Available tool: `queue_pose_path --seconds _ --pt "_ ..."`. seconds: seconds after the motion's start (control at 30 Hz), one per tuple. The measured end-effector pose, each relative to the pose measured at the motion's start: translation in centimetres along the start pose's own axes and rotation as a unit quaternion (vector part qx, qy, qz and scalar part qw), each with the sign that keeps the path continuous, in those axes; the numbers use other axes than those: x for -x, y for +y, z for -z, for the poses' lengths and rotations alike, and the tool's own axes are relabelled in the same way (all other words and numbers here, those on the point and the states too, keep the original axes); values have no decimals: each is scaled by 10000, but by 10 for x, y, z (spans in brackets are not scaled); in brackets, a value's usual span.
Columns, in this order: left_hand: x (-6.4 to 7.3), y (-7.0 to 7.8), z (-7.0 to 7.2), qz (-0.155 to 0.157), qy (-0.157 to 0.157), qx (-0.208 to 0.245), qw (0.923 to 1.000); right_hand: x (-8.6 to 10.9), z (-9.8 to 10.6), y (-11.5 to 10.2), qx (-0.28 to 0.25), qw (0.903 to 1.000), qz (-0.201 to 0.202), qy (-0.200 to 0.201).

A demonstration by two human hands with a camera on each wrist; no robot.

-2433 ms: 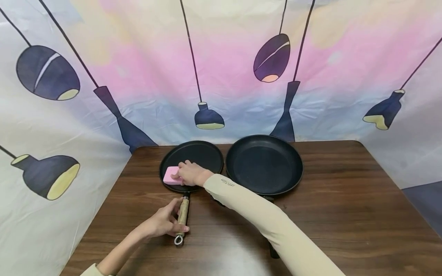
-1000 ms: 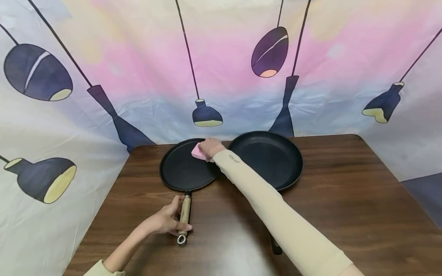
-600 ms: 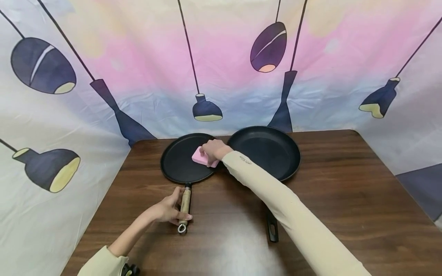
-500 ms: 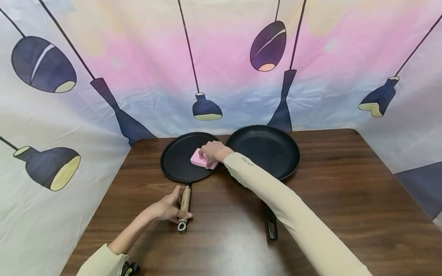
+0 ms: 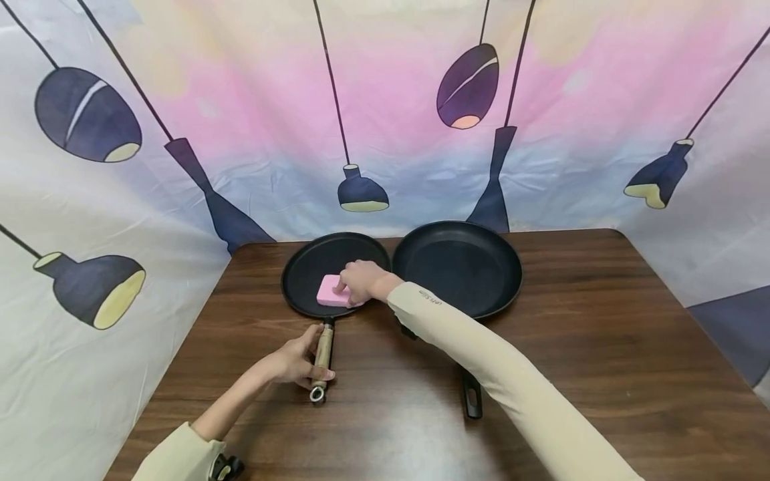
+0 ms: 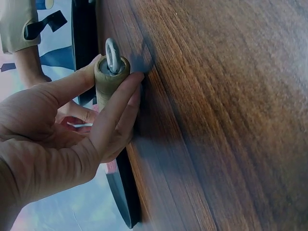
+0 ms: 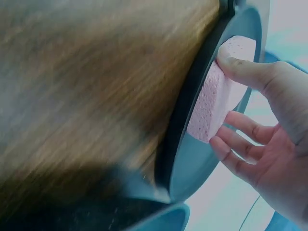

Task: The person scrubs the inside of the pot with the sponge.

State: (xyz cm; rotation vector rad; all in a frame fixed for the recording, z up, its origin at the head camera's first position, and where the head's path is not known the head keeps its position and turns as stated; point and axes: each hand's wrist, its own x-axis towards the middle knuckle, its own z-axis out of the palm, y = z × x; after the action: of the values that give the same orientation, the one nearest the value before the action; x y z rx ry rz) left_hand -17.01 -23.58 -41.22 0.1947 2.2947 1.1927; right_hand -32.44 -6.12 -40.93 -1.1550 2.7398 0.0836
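A flat black pan with a wooden handle lies on the table. My left hand holds that handle between thumb and fingers; the left wrist view shows the metal ring at its end. On the pan's front part rests a pink sponge, gripped by my right hand. Seen from the right wrist, the thumb presses the porous sponge and the fingertips sit along its edge, over the pan's surface. The sponge's right side is partly hidden by the hand in the head view.
A larger, deeper black frying pan stands close on the right. Its black handle points toward me, partly under my right sleeve. Behind the wooden table hangs a cloth printed with lamps.
The sponge went from the pan's left front to its far right side, then came back toward the front and left with my right hand. My left hand stays on the handle.
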Motion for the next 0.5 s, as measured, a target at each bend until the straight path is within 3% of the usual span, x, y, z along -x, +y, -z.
queue_pose_path --seconds 0.27,0.5 --pt "-1 -5 3 92 63 -48 9999 -15 1 -27 63 9991 426 61" --pt "-3 -5 0 1 -37 64 10000 -29 0 -32 165 9993 245 208"
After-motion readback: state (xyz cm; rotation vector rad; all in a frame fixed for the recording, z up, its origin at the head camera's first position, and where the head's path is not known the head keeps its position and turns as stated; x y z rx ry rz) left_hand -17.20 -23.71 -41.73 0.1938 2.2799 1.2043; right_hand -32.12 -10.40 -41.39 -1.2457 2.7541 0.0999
